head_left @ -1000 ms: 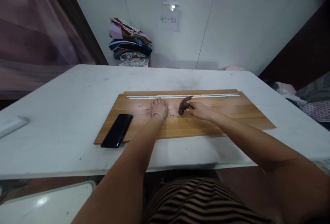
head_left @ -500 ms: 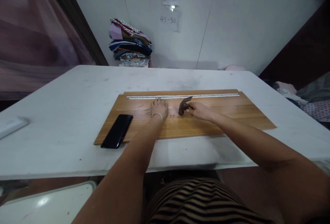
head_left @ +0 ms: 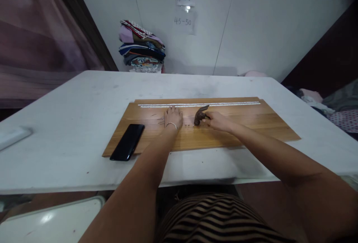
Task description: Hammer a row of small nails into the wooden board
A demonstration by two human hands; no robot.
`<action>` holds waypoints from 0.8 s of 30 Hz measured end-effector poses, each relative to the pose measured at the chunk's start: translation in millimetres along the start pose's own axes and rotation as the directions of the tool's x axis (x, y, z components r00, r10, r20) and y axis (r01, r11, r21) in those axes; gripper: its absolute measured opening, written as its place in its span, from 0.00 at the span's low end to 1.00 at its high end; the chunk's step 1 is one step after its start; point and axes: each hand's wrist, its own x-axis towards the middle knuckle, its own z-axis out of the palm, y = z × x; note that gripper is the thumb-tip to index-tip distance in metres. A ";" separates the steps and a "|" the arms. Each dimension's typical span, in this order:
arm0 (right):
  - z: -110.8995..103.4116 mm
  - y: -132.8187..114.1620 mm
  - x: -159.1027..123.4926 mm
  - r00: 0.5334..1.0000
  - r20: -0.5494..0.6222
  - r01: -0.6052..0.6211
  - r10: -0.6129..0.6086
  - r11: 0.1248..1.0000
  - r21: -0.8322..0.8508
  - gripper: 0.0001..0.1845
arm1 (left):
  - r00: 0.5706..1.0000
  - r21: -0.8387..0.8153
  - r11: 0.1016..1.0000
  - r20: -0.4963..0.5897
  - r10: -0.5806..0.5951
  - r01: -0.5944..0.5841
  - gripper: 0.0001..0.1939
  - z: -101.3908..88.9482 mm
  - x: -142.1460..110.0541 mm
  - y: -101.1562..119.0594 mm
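My right hand [head_left: 216,120] is closed around the handle of a dark claw hammer [head_left: 199,116]. The hammer's head is down at the wooden board [head_left: 246,123], its claw pointing up and back. Palm down on the board, my left hand [head_left: 173,117] lies flat with its fingers stretched out, holding nothing I can see. Several loose nails [head_left: 160,121] lie just left of it, partly hidden by the hand. Between my hands, a short row of small nail heads [head_left: 187,125] shows on the board, ending near the hammer's face.
Two white measuring strips [head_left: 223,104] run along the board's far side. A black phone [head_left: 127,142] overlaps its near left corner. The board rests on a white table [head_left: 69,123]. Folded clothes [head_left: 142,47] are stacked by the wall, and a white object [head_left: 13,136] sits far left.
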 end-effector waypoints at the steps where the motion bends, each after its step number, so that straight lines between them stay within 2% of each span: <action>1: 0.1 0.8 0.7 1.000 -0.002 -0.001 0.001 1.000 0.008 0.11 | 1.000 -0.002 1.000 -0.003 -0.001 0.001 0.27 0.2 0.0 0.0; 24: 1.8 2.3 3.9 1.000 0.002 0.012 -0.012 1.000 0.019 0.12 | 1.000 -0.004 1.000 0.012 0.002 -0.002 0.27 -4.3 -1.1 0.8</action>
